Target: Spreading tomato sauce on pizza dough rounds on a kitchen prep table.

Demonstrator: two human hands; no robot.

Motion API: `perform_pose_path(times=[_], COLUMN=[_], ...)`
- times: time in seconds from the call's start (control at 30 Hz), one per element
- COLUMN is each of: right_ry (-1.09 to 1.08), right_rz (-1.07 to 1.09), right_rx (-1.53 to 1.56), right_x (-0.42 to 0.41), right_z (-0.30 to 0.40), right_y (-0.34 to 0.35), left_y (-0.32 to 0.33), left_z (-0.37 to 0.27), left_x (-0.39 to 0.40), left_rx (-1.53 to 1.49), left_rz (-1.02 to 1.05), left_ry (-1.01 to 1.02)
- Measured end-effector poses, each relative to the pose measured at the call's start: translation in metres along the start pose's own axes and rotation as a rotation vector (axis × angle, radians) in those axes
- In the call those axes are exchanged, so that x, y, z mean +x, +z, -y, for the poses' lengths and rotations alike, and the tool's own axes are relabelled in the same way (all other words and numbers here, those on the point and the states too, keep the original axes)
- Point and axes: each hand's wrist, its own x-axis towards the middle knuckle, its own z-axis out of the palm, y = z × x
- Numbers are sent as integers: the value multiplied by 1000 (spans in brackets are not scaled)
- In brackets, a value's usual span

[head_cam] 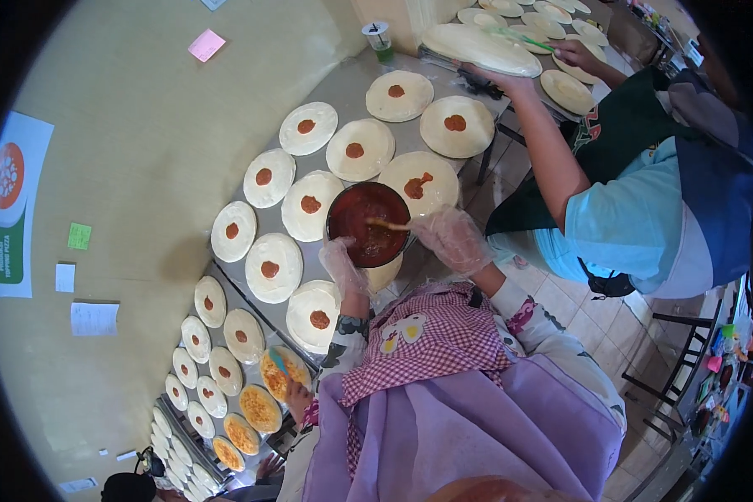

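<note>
A dark round bowl [368, 224] with red sauce inside is in my left hand [345, 267], which wears a clear plastic glove and grips the rim nearest me. My right hand [455, 241], gloved the same way, holds the handle of a wooden spoon [386, 224] whose head is inside the bowl. Just beyond the bowl lies a pizza base [436, 179] with an uneven streak of sauce at its middle. Another base [386, 273] is partly hidden under the bowl. Around them lie several pale bases, such as one [273, 268] with a round dab of sauce.
At right, a co-worker [627, 188] holds a base and a green brush over another table. Below left, another person's hand [298, 400] spreads sauce on a base with a blue tool. A plastic cup [381, 44] stands by the wall at the table's far corner.
</note>
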Motion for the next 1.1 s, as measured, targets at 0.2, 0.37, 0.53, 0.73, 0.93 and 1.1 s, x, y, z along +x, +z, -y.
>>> perform_pose_path(times=[0.2, 0.37, 0.53, 0.73, 0.93, 1.1], right_ry=[-107, 92, 149, 335, 855, 983], right_rz=[-12, 10, 161, 290, 508, 430], right_rx=[154, 280, 268, 775, 1006, 1079], right_x=[-7, -3, -5, -12, 0, 12], right_z=[-7, -13, -14, -28, -25, -9], right_y=[1, -8, 1, 49, 62, 61], left_y=[-3, -6, -18, -60, -50, -24], left_z=[14, 32, 47, 75, 53, 14], left_x=[-14, -22, -24, -1, 12, 9], left_rx=[-79, -106, -27, 299, -15, -171], left_rz=[-109, -185, -150, -116, -128, -180], left_ry=[-14, -28, 49, 179, 75, -9])
